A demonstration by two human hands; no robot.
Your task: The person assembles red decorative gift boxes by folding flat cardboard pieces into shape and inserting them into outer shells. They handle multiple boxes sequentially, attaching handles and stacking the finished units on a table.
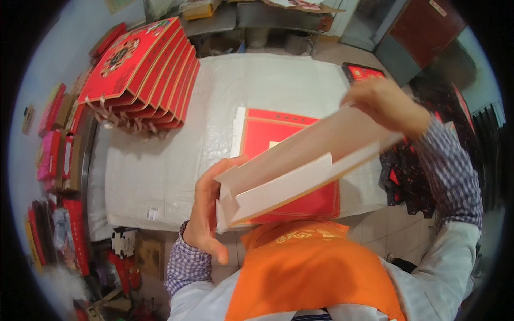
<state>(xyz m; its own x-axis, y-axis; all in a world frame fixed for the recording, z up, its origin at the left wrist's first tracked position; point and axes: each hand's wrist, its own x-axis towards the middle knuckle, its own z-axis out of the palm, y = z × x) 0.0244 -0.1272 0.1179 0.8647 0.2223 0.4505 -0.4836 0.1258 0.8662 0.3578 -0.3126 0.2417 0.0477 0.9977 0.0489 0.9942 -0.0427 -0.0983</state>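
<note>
An opened cardboard carton (300,160), white inside with a folded flap along it, is tilted in front of me, its right end higher. Against its left end lies my left hand (202,206), fingers behind the corner and thumb stretched away below. My right hand (385,104) curls over the upper right end of the carton, gripping it, slightly blurred by motion. Beneath the carton, a flat red cardboard sheet (273,128) with gold lines and a white edge rests on the table, partly hidden.
White sheeting covers the table (160,176). At the far left, several red gift boxes (144,75) with ribbon handles stand in a row. Dark printed packages (407,176) are piled at the right. Red boxes (69,155) line the left wall. An orange apron (316,273) covers my front.
</note>
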